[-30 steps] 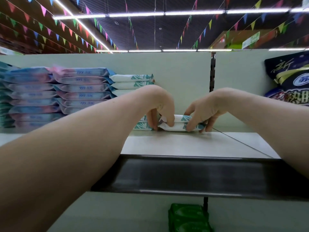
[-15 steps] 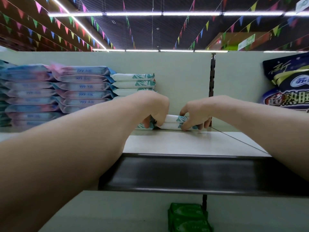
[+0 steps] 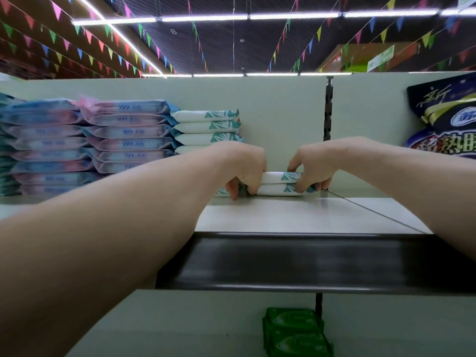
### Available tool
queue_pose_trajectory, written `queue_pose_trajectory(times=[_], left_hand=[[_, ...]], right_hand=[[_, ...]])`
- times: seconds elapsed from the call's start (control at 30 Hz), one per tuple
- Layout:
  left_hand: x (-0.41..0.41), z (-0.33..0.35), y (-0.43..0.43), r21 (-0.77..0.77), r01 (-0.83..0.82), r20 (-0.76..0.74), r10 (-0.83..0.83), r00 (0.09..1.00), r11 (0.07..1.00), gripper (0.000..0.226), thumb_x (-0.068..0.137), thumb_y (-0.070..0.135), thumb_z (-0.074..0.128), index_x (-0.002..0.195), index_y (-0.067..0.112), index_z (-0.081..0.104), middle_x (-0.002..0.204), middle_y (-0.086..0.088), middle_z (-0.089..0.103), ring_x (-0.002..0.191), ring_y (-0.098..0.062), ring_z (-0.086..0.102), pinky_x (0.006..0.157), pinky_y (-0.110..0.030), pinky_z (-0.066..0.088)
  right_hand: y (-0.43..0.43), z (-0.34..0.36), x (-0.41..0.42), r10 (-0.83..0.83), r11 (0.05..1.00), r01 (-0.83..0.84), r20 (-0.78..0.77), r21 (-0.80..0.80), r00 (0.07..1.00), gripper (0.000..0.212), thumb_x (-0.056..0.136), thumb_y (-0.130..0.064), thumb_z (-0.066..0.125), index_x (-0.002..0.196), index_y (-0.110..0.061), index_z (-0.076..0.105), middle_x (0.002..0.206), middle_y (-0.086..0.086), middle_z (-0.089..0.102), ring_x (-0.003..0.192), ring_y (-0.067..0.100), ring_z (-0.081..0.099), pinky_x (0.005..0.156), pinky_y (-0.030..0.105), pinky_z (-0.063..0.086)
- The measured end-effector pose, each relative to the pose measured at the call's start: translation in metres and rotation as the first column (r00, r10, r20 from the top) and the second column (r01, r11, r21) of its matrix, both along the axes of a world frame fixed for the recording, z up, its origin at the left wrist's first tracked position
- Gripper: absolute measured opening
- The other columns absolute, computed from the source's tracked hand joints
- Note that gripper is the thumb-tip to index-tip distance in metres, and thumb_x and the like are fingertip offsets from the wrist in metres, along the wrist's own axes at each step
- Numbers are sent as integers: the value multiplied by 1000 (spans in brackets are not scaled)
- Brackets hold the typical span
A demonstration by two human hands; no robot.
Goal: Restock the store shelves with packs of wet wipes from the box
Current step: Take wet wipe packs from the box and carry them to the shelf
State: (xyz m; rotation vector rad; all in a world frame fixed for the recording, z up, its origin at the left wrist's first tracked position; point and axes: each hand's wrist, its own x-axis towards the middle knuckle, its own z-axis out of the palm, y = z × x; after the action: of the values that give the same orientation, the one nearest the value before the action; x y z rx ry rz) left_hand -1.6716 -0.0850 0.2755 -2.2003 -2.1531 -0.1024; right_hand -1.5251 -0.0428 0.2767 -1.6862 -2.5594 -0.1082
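Two white wet wipe packs with teal print [image 3: 277, 184] lie stacked on the top shelf [image 3: 296, 215], near its back wall. My left hand [image 3: 246, 170] grips their left end with curled fingers. My right hand [image 3: 313, 167] grips their right end, thumb on top. Just to the left, a taller stack of the same white and teal packs [image 3: 206, 130] stands against the back wall, its lower part hidden by my left arm. The box is not in view.
Stacks of pink and blue packs [image 3: 128, 137] fill the shelf's left side. Dark blue bags [image 3: 445, 119] stand at the right, past a slotted upright [image 3: 328, 109]. A dark price rail [image 3: 296, 261] fronts the shelf. Green packs [image 3: 296, 331] lie on the shelf below.
Both hands have slid the two stacked packs back toward the rear wall. The grip of each hand is unchanged.
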Motion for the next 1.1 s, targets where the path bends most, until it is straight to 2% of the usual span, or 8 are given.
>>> queue_pose_trajectory(times=[0.1, 0.2, 0.43, 0.6, 0.77, 0.93, 1.03, 1.1], left_hand=[[-1, 0, 0, 2, -17, -13, 17, 1000, 1000, 46, 83, 6, 65, 128, 11, 56, 84, -15, 73, 70, -24, 73, 73, -40, 61], [-6, 1, -1, 24, -31, -28, 32, 999, 999, 44, 82, 6, 65, 125, 10, 59, 85, -14, 73, 68, -23, 73, 72, -41, 61], [-4, -2, -5, 101, -14, -174, 31, 984, 995, 32, 82, 8, 66, 114, 12, 65, 78, -9, 71, 65, -21, 72, 72, -38, 60], [6, -2, -14, 188, 40, -295, 18, 955, 981, 12, 83, 4, 63, 94, 9, 60, 64, -4, 54, 52, -18, 56, 63, -29, 52], [0, -3, -11, 119, -10, -263, 41, 964, 993, 14, 81, 13, 70, 93, 9, 63, 61, -5, 61, 56, -22, 65, 69, -33, 59], [2, -8, -13, 206, 35, -329, 36, 944, 978, 22, 81, 8, 66, 68, 12, 49, 57, -2, 51, 48, -16, 52, 51, -23, 46], [3, -9, -11, 190, 36, -338, 31, 941, 981, 14, 81, 7, 65, 74, 8, 53, 59, -3, 52, 47, -16, 52, 50, -23, 47], [2, -8, -12, 178, 30, -324, 29, 946, 984, 10, 82, 9, 67, 83, 7, 57, 59, -4, 53, 48, -18, 54, 56, -28, 53]], right_hand=[[-4, 0, -3, 3, 999, -4, -19, -40, 1000, 45, 81, -33, 71, 123, -21, 60, 85, 0, 66, 76, 18, 72, 79, 31, 59], [-5, -1, -1, 27, 994, -42, -141, -98, 990, 44, 87, -26, 66, 129, -23, 56, 87, 0, 61, 72, 16, 68, 75, 25, 58], [-5, -3, -5, 54, 998, -56, -82, -19, 995, 47, 90, -22, 64, 134, -27, 51, 79, -1, 65, 48, 3, 60, 56, 18, 53], [-8, -6, -5, 40, 999, -39, -61, 5, 997, 52, 88, -25, 65, 137, -28, 49, 85, 1, 66, 72, 14, 65, 60, 22, 56], [-14, -3, -3, 33, 998, -37, -83, -55, 996, 51, 86, -31, 67, 134, -26, 51, 85, 1, 65, 82, 18, 68, 68, 27, 59], [-11, -6, -1, 41, 999, -42, -86, -10, 995, 53, 86, -20, 66, 136, -23, 49, 75, 1, 65, 66, 14, 64, 66, 26, 58], [-13, -6, -3, 30, 1000, -30, -51, 8, 998, 55, 86, -21, 66, 137, -23, 48, 74, 1, 64, 62, 14, 63, 63, 25, 57], [-15, -6, -4, 9, 1000, -9, -5, 28, 1000, 52, 83, -27, 67, 133, -26, 52, 82, 4, 67, 74, 19, 68, 70, 31, 60]])
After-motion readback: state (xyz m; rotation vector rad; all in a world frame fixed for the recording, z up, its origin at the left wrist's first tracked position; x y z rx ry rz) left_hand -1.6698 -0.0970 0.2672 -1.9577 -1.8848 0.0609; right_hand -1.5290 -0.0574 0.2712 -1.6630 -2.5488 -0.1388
